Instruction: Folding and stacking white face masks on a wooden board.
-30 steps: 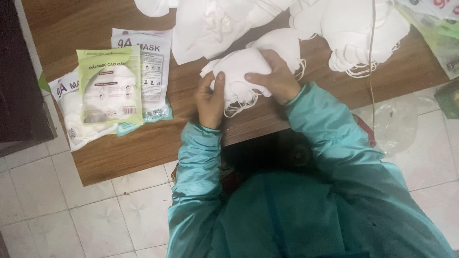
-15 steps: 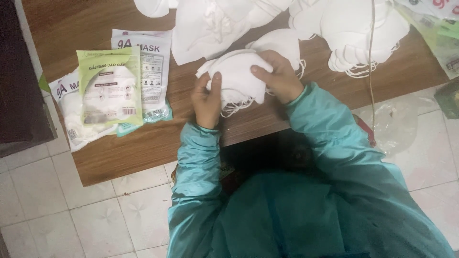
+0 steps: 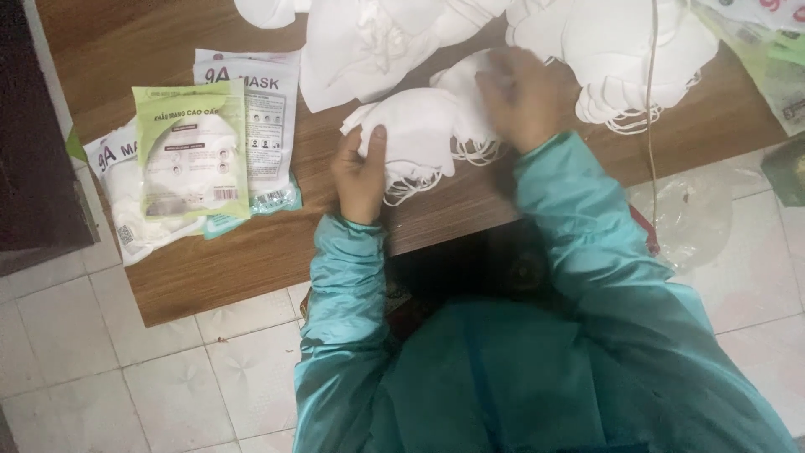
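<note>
Together: left hand [image 3: 360, 172] clamped on white mask stack [image 3: 415, 138], blurred right hand [image 3: 527, 99] cupped above.

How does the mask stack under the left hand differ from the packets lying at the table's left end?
The mask stack is bare white with loose ear loops showing; the packets are sealed, flat and printed, the top one green. The left hand grips the stack; the packets lie untouched. Both rest on the wooden table.

This looks like a small packing place inside a home or a simple workshop. A wooden tabletop [image 3: 251, 252] stands on a white tiled floor [image 3: 126, 369]. On it are heaps of loose white masks [image 3: 620, 42] and several sealed mask packets [image 3: 193, 151], which shows hand packing work.
</note>
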